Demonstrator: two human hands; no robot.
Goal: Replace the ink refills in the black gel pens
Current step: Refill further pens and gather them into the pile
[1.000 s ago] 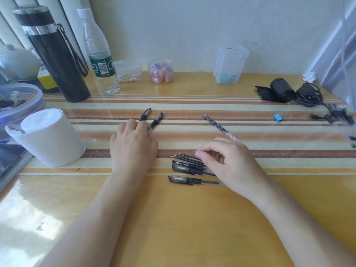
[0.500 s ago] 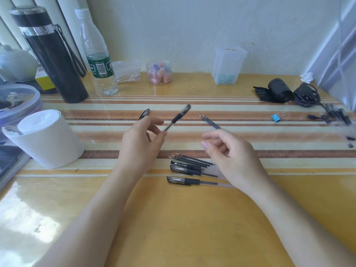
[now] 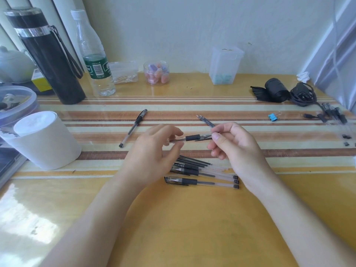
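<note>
While you are holding one gel pen (image 3: 192, 137) up between both hands, your left hand (image 3: 152, 157) is pinching its back end and your right hand (image 3: 235, 147) is pinching its cap end. Most work is waiting: capped pens (image 3: 202, 174) are lying just under your fingers, spare refills (image 3: 207, 121) just behind.

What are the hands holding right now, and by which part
One black gel pen, lifted off the table: the right hand pinches its capped end, and the left hand holds the clear barrel end.
</note>
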